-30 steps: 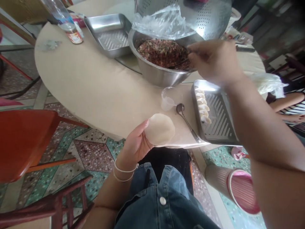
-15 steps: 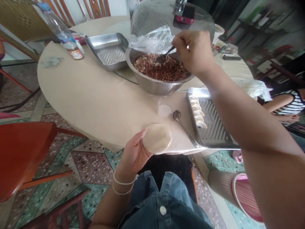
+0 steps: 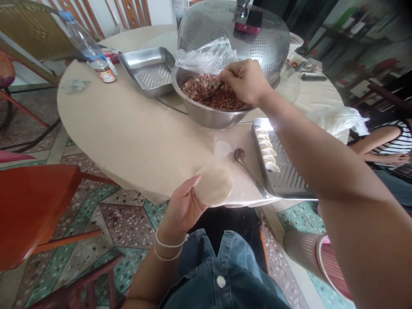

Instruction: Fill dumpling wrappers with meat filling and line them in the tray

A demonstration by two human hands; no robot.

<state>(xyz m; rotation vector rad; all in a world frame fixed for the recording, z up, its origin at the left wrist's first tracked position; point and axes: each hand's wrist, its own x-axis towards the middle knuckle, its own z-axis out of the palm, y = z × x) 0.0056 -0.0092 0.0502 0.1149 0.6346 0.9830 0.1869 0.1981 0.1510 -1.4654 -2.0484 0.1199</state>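
Observation:
Between thumb and fingers, my left hand (image 3: 186, 201) holds a round dumpling wrapper (image 3: 213, 185) near the table's front edge. My right hand (image 3: 246, 81) is closed on the handle of a spoon (image 3: 212, 92), whose bowl is dipped in the minced meat filling (image 3: 201, 83). That filling sits in a large steel mixing bowl (image 3: 214, 118). To the right of the wrapper, a second spoon (image 3: 249, 171) lies on the tablecloth. Several folded dumplings (image 3: 267, 148) stand in a row along the left side of a metal tray (image 3: 286, 171), which my right forearm partly covers.
Left of the bowl is another metal tray (image 3: 149, 71), with a plastic bottle (image 3: 85, 43) and a small jar (image 3: 104, 72) beyond. A perforated steel cover (image 3: 270, 47) carries a phone (image 3: 249, 21). A person in stripes (image 3: 391, 137) is at right. A bin (image 3: 304, 249) stands below.
My right hand has moved left and down, and the spoon has sunk into the filling. The wrapper stays in my left hand, almost unmoved.

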